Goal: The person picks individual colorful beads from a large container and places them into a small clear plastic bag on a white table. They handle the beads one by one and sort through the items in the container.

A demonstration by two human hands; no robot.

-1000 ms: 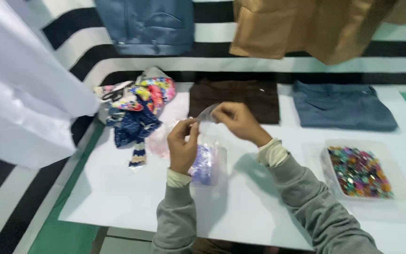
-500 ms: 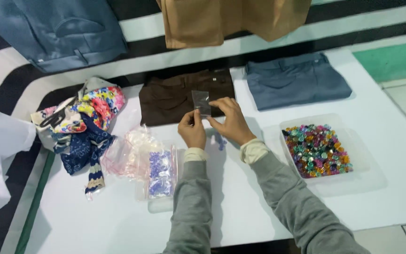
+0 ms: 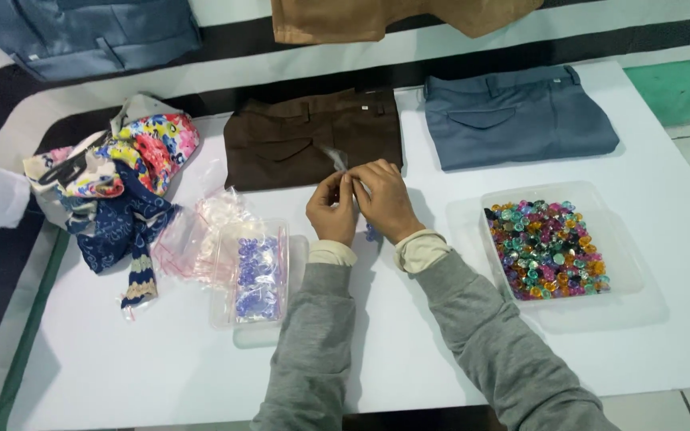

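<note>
My left hand (image 3: 331,211) and my right hand (image 3: 385,199) meet over the middle of the white table (image 3: 409,343), both pinching a small clear plastic bag (image 3: 334,157) that sticks up between the fingertips. A few bluish beads (image 3: 372,233) show just under my right wrist. To the left, a clear tray (image 3: 229,311) holds a sealed bag of purple-blue beads (image 3: 258,267). On the right stands a clear tray (image 3: 624,263) filled with multicoloured beads (image 3: 549,247).
Folded brown trousers (image 3: 297,140) and folded grey-blue trousers (image 3: 513,116) lie at the back of the table. A pile of patterned cloth (image 3: 113,175) and loose clear bags (image 3: 197,231) sit at the left. More garments hang behind.
The bag of purple-blue beads I held a second ago now lies in the left tray. Both hands have taken up a small empty clear bag and drawn it lower, closer together.
</note>
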